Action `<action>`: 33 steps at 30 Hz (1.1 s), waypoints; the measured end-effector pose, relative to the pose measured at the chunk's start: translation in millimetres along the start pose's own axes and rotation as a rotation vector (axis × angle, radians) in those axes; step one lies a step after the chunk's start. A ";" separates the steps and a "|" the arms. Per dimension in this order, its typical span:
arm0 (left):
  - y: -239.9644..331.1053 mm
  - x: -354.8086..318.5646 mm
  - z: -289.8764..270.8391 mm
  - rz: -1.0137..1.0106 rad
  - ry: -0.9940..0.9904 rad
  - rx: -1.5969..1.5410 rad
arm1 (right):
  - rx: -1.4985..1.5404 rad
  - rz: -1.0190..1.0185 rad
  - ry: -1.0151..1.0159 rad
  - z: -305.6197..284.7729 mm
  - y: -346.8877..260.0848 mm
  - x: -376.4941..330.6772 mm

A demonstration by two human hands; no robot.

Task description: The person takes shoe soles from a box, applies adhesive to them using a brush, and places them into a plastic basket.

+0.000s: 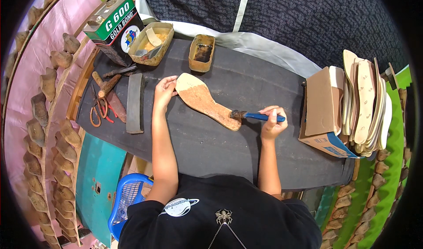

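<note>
The fingers of the right hand point(273, 123) are wrapped tight round the blue handle of a small brush point(255, 115), whose dark bristle head rests on the heel end of a tan, foot-shaped insole board point(205, 100). The fingers of the left hand point(164, 91) are pressed together, their tips holding down the toe edge of that insole. The insole lies flat near the middle of the dark, rounded work surface point(220, 147), toe to the far left, heel to the near right.

Just left of the left hand lies a long grey sharpening block point(135, 102), and beyond it orange-handled scissors point(98, 110) and a wooden-handled tool point(105, 86). At the far edge stand a shallow yellowish glue tray point(152, 43), a small rusty rectangular tin point(202, 52) and a green-and-white metal glue can point(113, 26). To the right, an open cardboard box point(324, 116) leans beside an upright stack of pale insoles point(365, 103). Wooden shoe lasts point(39, 110) line the pink rack on the left.
</note>
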State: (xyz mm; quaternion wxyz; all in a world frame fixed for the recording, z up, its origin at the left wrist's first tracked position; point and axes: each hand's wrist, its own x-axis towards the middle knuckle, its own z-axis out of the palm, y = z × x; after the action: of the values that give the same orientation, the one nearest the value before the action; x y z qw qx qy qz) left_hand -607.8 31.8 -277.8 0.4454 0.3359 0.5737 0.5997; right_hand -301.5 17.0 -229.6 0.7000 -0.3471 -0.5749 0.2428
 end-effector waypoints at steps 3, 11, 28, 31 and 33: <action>1.9 -0.7 1.7 -0.001 0.000 0.002 | -0.017 -0.034 -0.092 -0.6 3.0 -0.2; 2.0 -0.1 2.7 0.016 -0.009 0.008 | 0.037 -0.011 -0.061 -11.1 3.2 6.1; -2.8 0.2 -2.1 0.020 -0.018 -0.089 | 0.194 0.348 0.053 41.0 7.0 45.7; -6.2 2.2 -5.6 0.018 -0.022 -0.098 | 0.274 0.283 -0.106 79.5 20.5 54.4; -8.8 5.5 -4.5 0.016 -0.032 -0.119 | 0.270 0.250 -0.182 100.0 31.1 59.8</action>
State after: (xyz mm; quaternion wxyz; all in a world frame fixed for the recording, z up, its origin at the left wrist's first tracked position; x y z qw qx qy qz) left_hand -612.7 34.6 -287.6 0.4690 0.3230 0.5273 0.6307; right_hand -383.8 101.8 -205.5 0.6497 -0.2954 -0.5505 0.4331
